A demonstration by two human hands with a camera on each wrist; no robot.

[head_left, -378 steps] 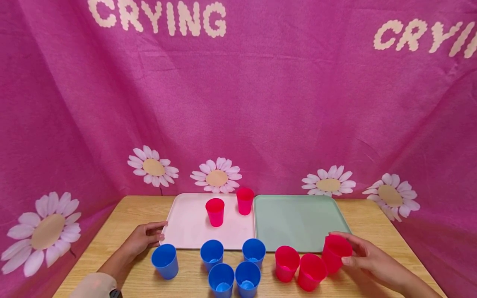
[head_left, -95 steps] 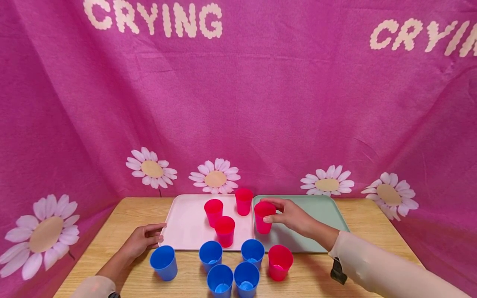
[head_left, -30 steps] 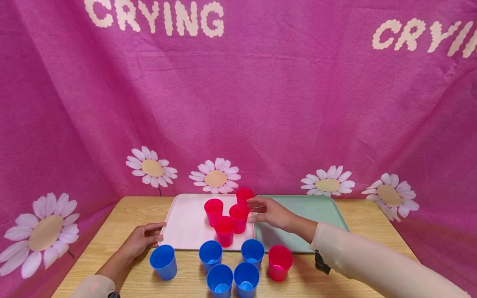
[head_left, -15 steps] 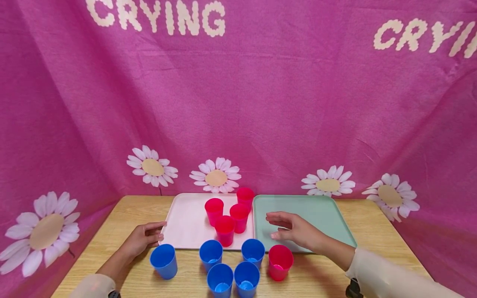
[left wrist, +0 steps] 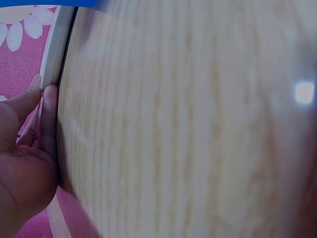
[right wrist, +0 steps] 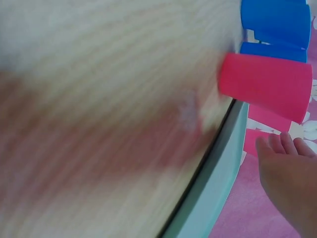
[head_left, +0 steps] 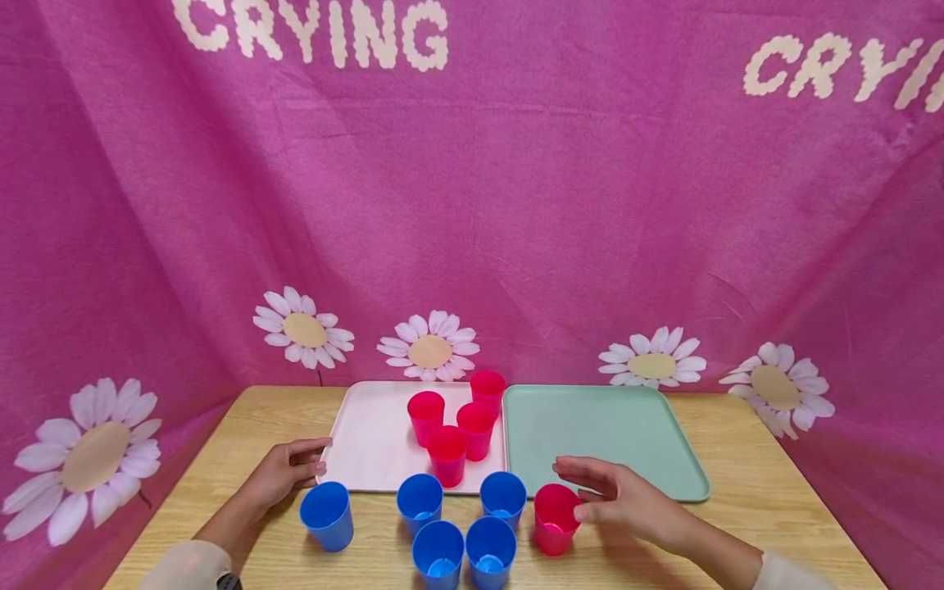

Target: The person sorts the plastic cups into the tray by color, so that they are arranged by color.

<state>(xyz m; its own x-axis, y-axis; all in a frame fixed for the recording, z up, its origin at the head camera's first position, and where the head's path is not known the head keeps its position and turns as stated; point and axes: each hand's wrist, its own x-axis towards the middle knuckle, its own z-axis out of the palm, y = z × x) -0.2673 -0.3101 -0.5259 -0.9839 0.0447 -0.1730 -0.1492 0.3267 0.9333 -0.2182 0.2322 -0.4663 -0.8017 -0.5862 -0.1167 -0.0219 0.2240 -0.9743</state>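
Observation:
In the head view, my left hand (head_left: 283, 473) rests at the left edge of the pale pink tray (head_left: 361, 442), fingertips touching its rim. The left wrist view shows these fingertips against the tray rim (left wrist: 58, 47). My right hand (head_left: 627, 501), fingers extended and spread from the thumb, is beside the red cup (head_left: 555, 524) on the table; the right wrist view shows it apart from that cup (right wrist: 267, 84). Several red cups stand upright on the pink tray, the foremost red cup (head_left: 447, 459) near its front edge.
A green tray (head_left: 590, 426) lies right of the pink one. Several blue cups stand on the wooden table (head_left: 199, 459) before the trays, including a blue cup (head_left: 329, 520) near my left hand. A pink floral cloth (head_left: 516, 205) hangs behind and at the sides.
The right hand set a red cup among the others on the pink tray, let it go, and moved back and right to the red cup on the table. The left hand stayed put.

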